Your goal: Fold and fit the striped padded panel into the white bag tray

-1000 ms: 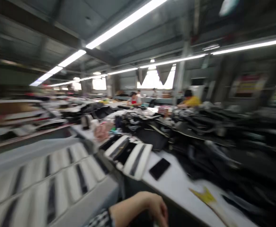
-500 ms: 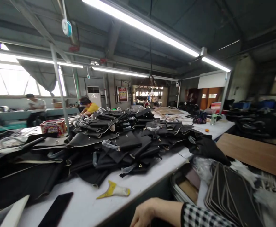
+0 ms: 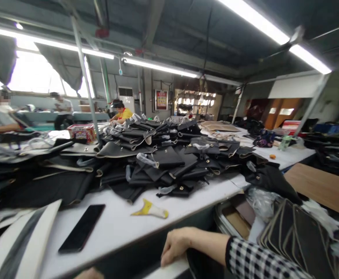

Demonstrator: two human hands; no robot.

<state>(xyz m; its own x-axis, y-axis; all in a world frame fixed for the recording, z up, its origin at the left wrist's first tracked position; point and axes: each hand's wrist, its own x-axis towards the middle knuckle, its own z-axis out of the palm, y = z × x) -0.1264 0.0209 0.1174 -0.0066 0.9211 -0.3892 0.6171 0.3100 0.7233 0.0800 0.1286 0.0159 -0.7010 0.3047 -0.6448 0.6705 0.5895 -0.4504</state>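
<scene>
My right hand [image 3: 175,245], in a black-and-white checked sleeve, is at the table's front edge, below the phone's level. Its fingers are curled down onto a white flat piece [image 3: 169,270], most of which lies below the picture. Only a sliver of my left hand [image 3: 90,274] shows at the bottom edge, its fingers hidden. On the table closest to the left hand lie a black phone [image 3: 82,228] and a white panel with a dark stripe [image 3: 24,240]. A yellow-and-white forked tool [image 3: 151,209] rests farther in, beyond the right hand.
A large heap of black bag pieces [image 3: 163,162] with plastic-wrapped handles covers the white table [image 3: 119,226]. Right of me are stacked dark panels [image 3: 291,232], a bin [image 3: 230,219] and a brown board [image 3: 320,186]. Several people work at the far left; a metal post [image 3: 83,73] rises there.
The view has tilted down and turned left. My left hand's edge and the white piece under my right hand have come into view, and another person shows at far left.
</scene>
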